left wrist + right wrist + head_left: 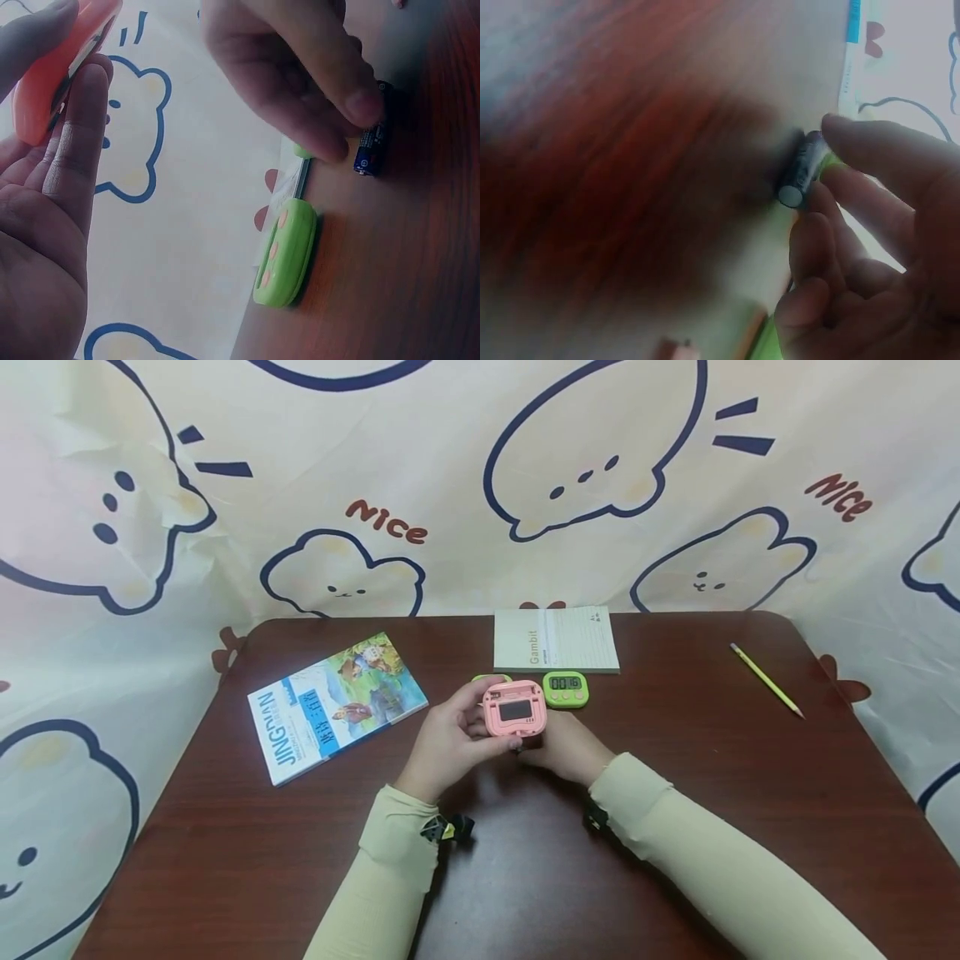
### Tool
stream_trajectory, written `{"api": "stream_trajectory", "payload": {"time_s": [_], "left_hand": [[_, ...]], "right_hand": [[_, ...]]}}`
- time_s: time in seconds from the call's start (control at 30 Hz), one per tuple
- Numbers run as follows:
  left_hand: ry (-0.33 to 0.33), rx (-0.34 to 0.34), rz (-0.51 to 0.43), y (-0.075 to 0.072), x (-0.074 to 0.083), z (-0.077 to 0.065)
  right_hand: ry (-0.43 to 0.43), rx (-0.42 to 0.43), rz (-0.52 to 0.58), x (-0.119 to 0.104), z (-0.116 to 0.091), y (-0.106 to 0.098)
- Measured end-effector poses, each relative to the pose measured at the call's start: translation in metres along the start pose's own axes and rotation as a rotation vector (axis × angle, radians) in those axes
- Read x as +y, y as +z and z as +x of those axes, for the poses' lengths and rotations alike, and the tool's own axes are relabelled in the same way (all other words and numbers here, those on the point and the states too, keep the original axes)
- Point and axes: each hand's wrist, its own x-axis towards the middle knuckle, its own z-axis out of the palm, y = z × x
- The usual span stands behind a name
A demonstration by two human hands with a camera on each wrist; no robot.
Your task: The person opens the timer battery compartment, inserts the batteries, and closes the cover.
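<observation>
My left hand (446, 739) holds up a pink timer (515, 710) by its edges, its face with a dark rectangle turned toward the head camera. In the left wrist view that pink timer (56, 82) shows edge-on between thumb and fingers. My right hand (566, 745) is low over the table, right of the timer. Its bent thumb and fingers are right at a dark cylindrical battery (370, 154) that lies on the wood, with a gap between the fingertips. In the right wrist view the battery's pale flat end (790, 196) faces the camera.
A green timer (566, 690) with a lit display stands behind my right hand; another green timer (491, 677) is mostly hidden by my left. Behind them lies a notepad (555, 643). A picture-covered book (337, 710) lies left, a yellow pencil (767, 680) right.
</observation>
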Motion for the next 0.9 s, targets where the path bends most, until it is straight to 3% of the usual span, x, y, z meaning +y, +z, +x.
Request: {"api": "stream_trajectory", "payload": {"time_s": [0.17,0.4,0.7,0.9], "left_hand": [[-0.001,0.001,-0.004,0.000,-0.001,0.000],[-0.007,-0.009,-0.021,0.001,-0.002,0.000],[-0.025,-0.041,-0.068,0.003,0.000,-0.001],[-0.057,-0.063,-0.106,0.003,0.001,-0.004]], "right_hand": [[0.000,0.010,-0.022,0.000,0.002,0.003],[-0.002,0.096,0.074,0.000,-0.009,-0.013],[0.215,0.157,0.328,-0.005,-0.034,-0.040],[0.128,0.321,0.323,-0.004,-0.044,-0.050]]}}
